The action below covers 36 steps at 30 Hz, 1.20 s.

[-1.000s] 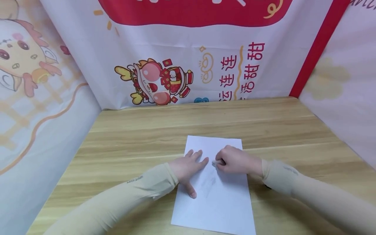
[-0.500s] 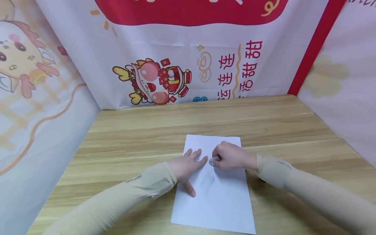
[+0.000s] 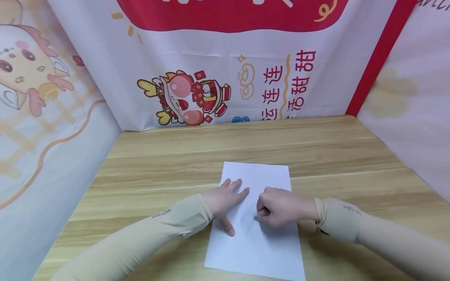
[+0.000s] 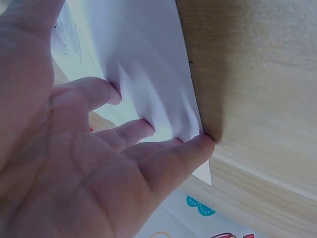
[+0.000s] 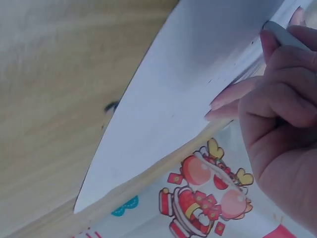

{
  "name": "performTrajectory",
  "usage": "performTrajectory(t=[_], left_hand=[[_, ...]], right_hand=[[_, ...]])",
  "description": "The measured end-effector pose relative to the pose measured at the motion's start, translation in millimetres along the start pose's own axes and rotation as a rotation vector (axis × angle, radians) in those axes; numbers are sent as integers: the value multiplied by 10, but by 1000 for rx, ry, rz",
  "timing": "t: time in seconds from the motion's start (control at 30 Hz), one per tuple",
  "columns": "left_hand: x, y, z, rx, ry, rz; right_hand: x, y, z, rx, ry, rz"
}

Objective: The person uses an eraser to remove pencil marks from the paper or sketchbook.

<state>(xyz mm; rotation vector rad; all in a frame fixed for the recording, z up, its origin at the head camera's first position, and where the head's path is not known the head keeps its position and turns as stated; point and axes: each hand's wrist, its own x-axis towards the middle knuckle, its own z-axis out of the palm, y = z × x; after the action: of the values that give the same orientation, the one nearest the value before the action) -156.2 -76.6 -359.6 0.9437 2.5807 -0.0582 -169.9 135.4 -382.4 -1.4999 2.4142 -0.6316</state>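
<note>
A white sheet of paper (image 3: 258, 253) lies on the wooden table in front of the person. The left hand (image 3: 225, 203) rests on its left side with fingers spread; in the left wrist view the fingertips (image 4: 111, 94) press along the sheet near its edge. My right hand (image 3: 283, 207) pinches a small greyish-white eraser (image 3: 259, 214) against the middle of the paper. Its rounded end also shows in the right wrist view, where the eraser (image 5: 285, 35) is partly hidden by fingers. Faint grey pencil smudges (image 3: 248, 224) lie between the two hands.
Dark crumbs (image 5: 112, 106) sit on the table beside the paper's edge, and tiny specks dot the sheet. Wooden tabletop (image 3: 158, 164) surrounds the paper. A printed cloth (image 3: 218, 50) hangs behind the table, with more printed cloth at both sides.
The right hand with the eraser first shifts slightly up the sheet, then comes down it toward the person. The grey smudges look fainter. The left hand stays in place.
</note>
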Motion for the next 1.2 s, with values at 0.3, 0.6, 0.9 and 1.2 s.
performTrajectory(t=[0.3,0.6,0.9,1.2], left_hand=[[17,15,1,7,-10,-2],[16,23,15,14,2,7],[35,4,-3,7,-18,-1],[15,-2,2,3,6,3]], right_hand=[[132,294,-92,-34,114,142],[15,75,34,32,60,14],[94,262,-37,-74,146,134],[-79,-77,85,-114,94,-46]])
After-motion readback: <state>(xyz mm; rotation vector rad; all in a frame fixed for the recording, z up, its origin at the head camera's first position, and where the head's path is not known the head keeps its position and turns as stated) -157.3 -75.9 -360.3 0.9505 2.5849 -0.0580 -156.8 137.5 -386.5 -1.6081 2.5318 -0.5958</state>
